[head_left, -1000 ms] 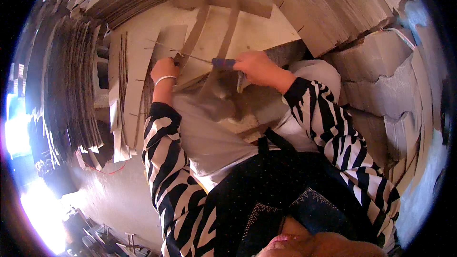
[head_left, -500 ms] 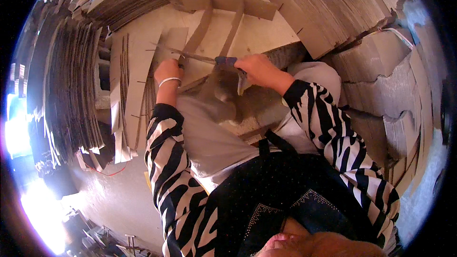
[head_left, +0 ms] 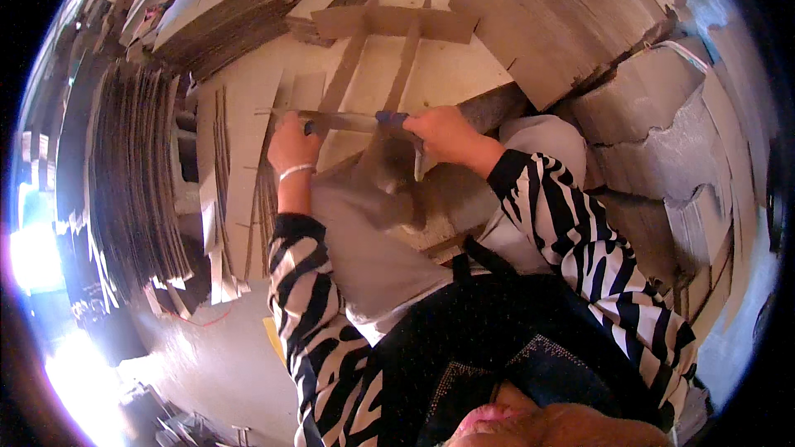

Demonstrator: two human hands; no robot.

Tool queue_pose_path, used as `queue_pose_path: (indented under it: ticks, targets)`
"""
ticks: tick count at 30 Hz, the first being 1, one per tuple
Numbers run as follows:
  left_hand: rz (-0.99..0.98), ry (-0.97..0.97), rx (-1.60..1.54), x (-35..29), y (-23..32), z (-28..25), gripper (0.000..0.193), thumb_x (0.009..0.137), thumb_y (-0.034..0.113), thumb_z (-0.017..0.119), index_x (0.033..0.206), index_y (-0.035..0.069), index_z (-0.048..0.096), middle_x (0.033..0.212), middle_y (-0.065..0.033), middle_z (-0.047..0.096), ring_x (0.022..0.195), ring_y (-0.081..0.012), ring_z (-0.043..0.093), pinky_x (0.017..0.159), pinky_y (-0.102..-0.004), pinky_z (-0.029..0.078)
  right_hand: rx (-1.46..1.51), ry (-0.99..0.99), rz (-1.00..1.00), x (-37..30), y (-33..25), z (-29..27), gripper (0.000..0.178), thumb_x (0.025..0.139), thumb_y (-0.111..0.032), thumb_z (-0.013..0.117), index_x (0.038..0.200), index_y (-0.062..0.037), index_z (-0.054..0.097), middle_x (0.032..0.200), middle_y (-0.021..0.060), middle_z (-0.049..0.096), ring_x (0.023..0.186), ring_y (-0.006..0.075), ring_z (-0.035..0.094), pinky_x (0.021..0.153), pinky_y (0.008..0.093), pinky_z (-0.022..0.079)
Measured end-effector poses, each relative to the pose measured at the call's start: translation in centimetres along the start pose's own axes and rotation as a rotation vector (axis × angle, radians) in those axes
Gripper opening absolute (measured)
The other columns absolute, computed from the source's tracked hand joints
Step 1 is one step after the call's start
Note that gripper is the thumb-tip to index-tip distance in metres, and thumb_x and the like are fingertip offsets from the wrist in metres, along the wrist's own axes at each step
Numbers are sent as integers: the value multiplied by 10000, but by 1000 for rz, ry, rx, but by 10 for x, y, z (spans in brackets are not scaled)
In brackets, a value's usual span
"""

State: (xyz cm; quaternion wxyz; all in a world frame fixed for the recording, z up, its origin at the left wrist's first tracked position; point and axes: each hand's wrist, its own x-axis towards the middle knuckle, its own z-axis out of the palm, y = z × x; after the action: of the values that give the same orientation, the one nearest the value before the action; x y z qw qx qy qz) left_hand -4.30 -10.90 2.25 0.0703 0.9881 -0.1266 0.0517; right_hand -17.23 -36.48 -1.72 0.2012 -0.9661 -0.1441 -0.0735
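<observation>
A narrow cardboard strip stretches between my hands, above the lap. At its left end, my left hand is closed on it, with a dark blue covering on the thumb. My right hand pinches the other end, its fingertips also covered in blue. A thin pale piece hangs below the right fingers; its kind is unclear. Just beyond, a partition of interlocked cardboard lies on a pale board: one crosswise strip meets two lengthwise strips that run toward me.
Upright cardboard sheets are stacked at the left, beside slotted strips. More piles stand at the far left and far right. Large cardboard bundles crowd my right side. Under the partition is the pale board.
Both hands have lowered slightly toward me. The strip between them has turned from tilted and edge-on to nearly level, showing more of its face. My view has shifted slightly.
</observation>
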Motion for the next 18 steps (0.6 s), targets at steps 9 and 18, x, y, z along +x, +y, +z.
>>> queue_pose_path:
  ticks: [9, 18]
  targets:
    - [26, -299, 46, 50, -7, 38, 343, 780, 234, 586, 1078, 106, 695, 1025, -186, 672, 1003, -370, 637, 850, -463, 510, 83, 29, 76, -2, 16, -45, 227, 738, -197, 649, 913, -73, 574, 798, 178, 631, 792, 401, 630, 676, 511, 501]
    - [74, -163, 39, 48, 49, 46, 217, 789, 187, 574, 960, 120, 689, 940, -166, 690, 940, -381, 649, 809, -486, 524, -518, 112, 694, -99, 184, -97, 325, 778, -245, 698, 1046, -78, 625, 1462, 117, 377, 1291, 332, 408, 963, 586, 360]
